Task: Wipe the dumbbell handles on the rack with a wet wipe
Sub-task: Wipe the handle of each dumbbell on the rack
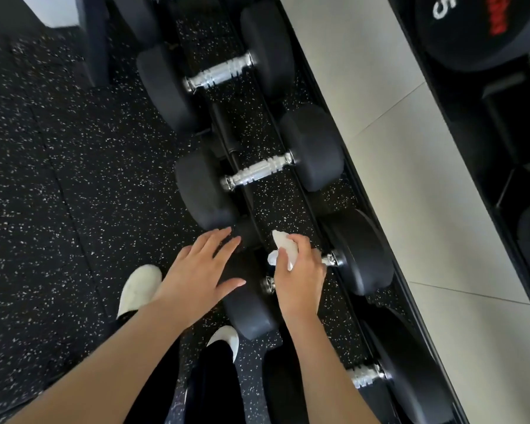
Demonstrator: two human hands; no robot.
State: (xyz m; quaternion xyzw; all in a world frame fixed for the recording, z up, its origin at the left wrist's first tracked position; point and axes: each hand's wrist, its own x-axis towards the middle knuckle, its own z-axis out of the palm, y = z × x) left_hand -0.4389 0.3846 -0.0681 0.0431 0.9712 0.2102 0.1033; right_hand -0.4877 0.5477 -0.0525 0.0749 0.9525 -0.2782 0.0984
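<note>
1. At the left, the speckled rubber floor [58,179] is blurred toward the edges, and two white shoes [140,289] show only in part, cut off by the person's forearms and dark trouser legs.
2. The left hand [202,267] lies palm down, fingers straight and slightly spread, thumb out to the right. Its fingertips reach the near left head [248,307] of the dumbbell being cleaned; whether the palm presses on it or only rests above it cannot be told.
3. The rack [242,166] runs from near right to far left as dark rails, much of it hidden beneath the weights.
4. The handle of the near dumbbell is almost wholly covered by the right hand [300,270]; only its chrome ends [332,260] peep out on either side.
5. The right hand's fingers curl round that handle with the white wet wipe [283,244] bunched under them, a corner of the wipe sticking up on the far side of the knuckles.
6. Two more dumbbells sit farther along the rack, their chrome handles [259,171] bare and in plain sight.
7. Nearer, another dumbbell [367,376] is cut off behind the right forearm.
8. At the far right, a weight plate [478,29] marked with a 5 is cropped by the frame; its red lettering is unreadable.
</note>
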